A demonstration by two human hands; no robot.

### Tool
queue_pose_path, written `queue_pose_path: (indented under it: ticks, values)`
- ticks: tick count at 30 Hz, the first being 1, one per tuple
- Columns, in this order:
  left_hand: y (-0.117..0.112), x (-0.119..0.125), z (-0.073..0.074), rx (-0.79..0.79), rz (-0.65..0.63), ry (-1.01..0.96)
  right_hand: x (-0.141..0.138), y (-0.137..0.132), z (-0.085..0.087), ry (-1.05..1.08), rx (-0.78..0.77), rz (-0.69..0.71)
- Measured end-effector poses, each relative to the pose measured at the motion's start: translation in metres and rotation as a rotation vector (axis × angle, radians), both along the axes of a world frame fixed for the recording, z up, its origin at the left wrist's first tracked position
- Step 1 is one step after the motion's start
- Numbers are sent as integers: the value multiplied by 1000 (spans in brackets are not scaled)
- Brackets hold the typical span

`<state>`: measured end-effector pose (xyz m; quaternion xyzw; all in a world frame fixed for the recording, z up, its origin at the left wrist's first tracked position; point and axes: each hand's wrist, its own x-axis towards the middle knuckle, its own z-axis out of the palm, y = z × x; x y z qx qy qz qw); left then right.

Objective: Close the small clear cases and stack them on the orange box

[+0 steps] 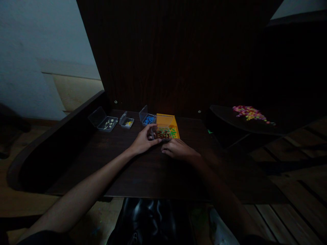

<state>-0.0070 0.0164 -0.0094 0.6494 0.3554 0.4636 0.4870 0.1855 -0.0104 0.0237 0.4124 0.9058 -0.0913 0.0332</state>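
My left hand (146,140) grips the left end of a clear plastic box (161,133) with small dark brown pieces in it. The thumb lies along the near side and the fingers reach round the far side. At the box's right end is my right hand (176,148), its fingers curled in and closed; what they hold, if anything, is hidden. Behind and to the right of the clear box sits a yellow box (165,119) with its lid up and green pieces (173,132) inside.
Left of the hands stand open clear boxes with blue pieces (149,119), yellow and white pieces (127,123), and cream pieces (109,124). A pile of pink, orange and yellow bits (251,113) lies on a dark shelf at right. A dark panel rises behind the desk (143,177).
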Motion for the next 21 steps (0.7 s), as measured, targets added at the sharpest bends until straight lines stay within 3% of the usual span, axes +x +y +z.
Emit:
queue_pose_path:
  ticks: [9,14,17,21]
  values:
    - [0,-1,1,-14,-18,8,-5,-5,-2,-121,127,-32]
    - [1,-2,-1,13,-6,28,2,-3,5,87,84,-1]
    - [0,-1,-1,14,-19,28,11,0,9,263,158,-106]
    - [-6,2,1,20,-49,26,19,3,10,280,281,-255]
